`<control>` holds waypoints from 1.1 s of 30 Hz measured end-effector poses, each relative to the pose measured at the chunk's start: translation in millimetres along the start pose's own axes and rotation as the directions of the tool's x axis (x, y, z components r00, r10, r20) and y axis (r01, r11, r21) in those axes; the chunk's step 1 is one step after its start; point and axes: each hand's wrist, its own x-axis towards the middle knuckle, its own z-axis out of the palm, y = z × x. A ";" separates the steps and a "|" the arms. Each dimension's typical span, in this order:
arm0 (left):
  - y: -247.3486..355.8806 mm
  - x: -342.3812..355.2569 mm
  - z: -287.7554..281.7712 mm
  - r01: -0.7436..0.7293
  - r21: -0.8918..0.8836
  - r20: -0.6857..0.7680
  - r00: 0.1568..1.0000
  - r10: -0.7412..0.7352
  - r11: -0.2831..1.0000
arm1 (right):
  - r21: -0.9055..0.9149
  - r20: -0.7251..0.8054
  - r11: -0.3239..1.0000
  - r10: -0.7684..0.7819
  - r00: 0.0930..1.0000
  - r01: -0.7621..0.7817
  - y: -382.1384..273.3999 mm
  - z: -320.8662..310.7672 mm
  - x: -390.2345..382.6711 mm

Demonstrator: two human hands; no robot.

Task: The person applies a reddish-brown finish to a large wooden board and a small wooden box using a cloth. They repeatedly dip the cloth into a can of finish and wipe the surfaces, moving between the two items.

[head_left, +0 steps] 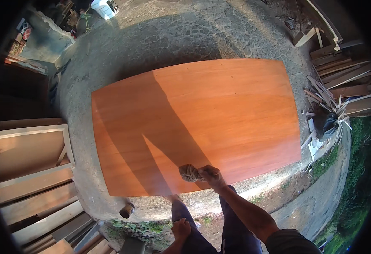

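Observation:
My right hand (pixel 210 174) is closed on a crumpled, greyish-brown wad of cloth (pixel 188 173). Hand and cloth are over the near edge of a large orange-brown wooden panel (pixel 240 114), which lies flat in front of me; whether the cloth touches it I cannot tell. The panel's sunlit part looks glossy near its lower right, and a long shadow crosses its left half. Against my left leg, my left hand (pixel 180 228) has its fingers curled, with nothing seen in them. A small dark can (pixel 127 210) is on the ground off the panel's near left corner.
Framed panels and boards (pixel 37 178) line the left side. Scrap wood strips (pixel 342 76) are piled at the right, by a dark bag (pixel 325 126). A white bucket (pixel 104 8) stands at the far left on rough concrete (pixel 177 31). Plants grow at the near edge.

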 end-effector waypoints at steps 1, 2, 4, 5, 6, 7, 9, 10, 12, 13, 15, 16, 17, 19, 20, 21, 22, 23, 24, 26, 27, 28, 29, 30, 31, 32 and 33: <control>2.8 -0.3 -2.5 0.015 -0.026 0.008 1.000 -0.014 1.000 | 0.107 -0.001 0.985 0.132 0.991 -0.131 -6.2 -11.5 -15.3; 2.0 2.2 -7.4 0.032 -0.050 0.010 0.999 -0.032 0.998 | 0.112 -0.040 0.978 0.182 0.983 -0.176 -13.8 -14.1 -30.7; -10.5 3.9 -11.2 0.036 -0.098 0.001 0.999 -0.036 0.995 | 0.038 -0.022 0.980 0.198 0.980 -0.197 -9.5 -25.2 -58.2; -20.4 5.2 -11.6 0.024 -0.123 -0.021 0.999 -0.027 0.992 | 0.058 0.022 0.980 0.187 0.982 -0.188 -9.6 -22.0 -70.4; -27.5 10.5 -14.1 0.000 -0.149 -0.048 0.999 -0.007 0.989 | -0.052 -0.042 0.976 0.208 0.977 -0.210 1.8 -23.5 -83.9; -38.1 15.7 -21.1 0.000 -0.205 -0.055 0.998 -0.012 0.979 | -0.033 -0.025 0.975 0.219 0.976 -0.219 9.7 -18.7 -96.8; -52.7 17.5 -32.2 -0.023 -0.314 -0.031 0.999 0.014 0.949 | -0.180 -0.095 0.965 0.176 0.980 -0.190 21.1 -1.4 -126.6; -57.5 22.9 -42.8 0.004 -0.410 0.027 1.000 0.008 0.912 | -0.236 -0.099 0.956 0.157 0.983 -0.176 33.1 3.2 -129.2; -98.8 21.3 -35.3 -0.029 -0.513 -0.069 0.998 -0.008 0.858 | -0.256 -0.106 0.934 0.227 0.968 -0.248 44.1 49.7 -151.2; -119.3 18.2 -29.1 -0.050 -0.559 -0.110 0.994 -0.014 0.827 | -0.236 -0.111 0.924 0.283 0.953 -0.302 39.7 82.4 -159.4; -130.1 20.1 -19.2 -0.118 -0.608 -0.148 0.988 0.034 0.786 | -0.245 -0.040 0.956 0.155 0.987 -0.160 55.8 106.0 -164.4; -141.1 15.2 -13.5 -0.123 -0.624 -0.151 0.988 0.035 0.772 | -0.328 -0.003 0.937 0.127 0.992 -0.121 56.5 123.5 -167.8; -150.0 13.0 -7.9 -0.127 -0.640 -0.154 0.988 0.036 0.758 | -0.275 0.003 0.949 0.160 0.987 -0.153 56.6 141.4 -170.6; -165.1 7.8 -0.6 -0.099 -0.690 -0.087 0.995 0.053 0.717 | -0.152 0.018 0.970 0.195 0.981 -0.190 50.0 173.6 -180.5; -172.8 4.7 3.1 -0.077 -0.713 -0.051 0.997 0.058 0.697 | -0.136 0.010 0.972 0.197 0.980 -0.194 44.5 185.7 -186.4; -181.0 0.9 6.7 -0.044 -0.732 -0.023 0.999 0.040 0.679 | -0.118 0.007 0.973 0.203 0.979 -0.201 40.8 196.4 -192.0; -190.1 -2.0 11.2 -0.007 -0.749 0.007 1.000 0.018 0.663 | -0.097 0.006 0.973 0.210 0.978 -0.209 42.5 204.1 -197.2; -197.9 -4.2 15.7 0.028 -0.766 0.034 0.999 -0.004 0.642 | -0.088 -0.001 0.976 0.199 0.980 -0.198 47.5 208.5 -202.2; -207.2 -4.1 22.0 0.051 -0.775 0.051 0.999 -0.017 0.630 | -0.078 -0.009 0.980 0.184 0.983 -0.184 52.9 211.3 -206.6; -224.2 -6.7 34.7 0.049 -0.749 0.044 0.999 -0.024 0.661 | -0.040 -0.032 0.979 0.197 0.980 -0.198 70.2 207.6 -213.7; -232.7 -7.8 44.4 0.041 -0.711 0.029 0.999 -0.029 0.702 | 0.002 -0.044 0.975 0.223 0.974 -0.224 80.9 203.6 -219.3; -243.4 -10.9 54.8 0.004 -0.656 -0.009 1.000 -0.014 0.755 | 0.044 -0.055 0.971 0.238 0.970 -0.236 88.0 201.1 -222.9; -251.9 -12.2 65.3 -0.021 -0.612 -0.043 0.999 -0.006 0.790 | 0.086 -0.064 0.965 0.254 0.965 -0.248 94.7 197.6 -226.1; -266.1 -16.6 78.1 -0.064 -0.543 -0.089 0.996 0.019 0.837 | 0.120 -0.065 0.950 0.297 0.953 -0.288 101.0 194.8 -229.1; -288.4 -25.4 93.6 -0.115 -0.465 -0.143 0.988 0.053 0.878 | 0.143 -0.057 0.938 0.326 0.944 -0.315 108.1 195.0 -230.1; -310.6 -30.8 107.4 -0.178 -0.373 -0.205 0.973 0.107 0.911 | 0.162 -0.050 0.926 0.353 0.934 -0.341 114.3 193.6 -230.6; -324.0 -29.4 116.5 -0.232 -0.295 -0.256 0.954 0.158 0.927 | 0.181 -0.043 0.913 0.379 0.924 -0.366 118.4 192.0 -229.2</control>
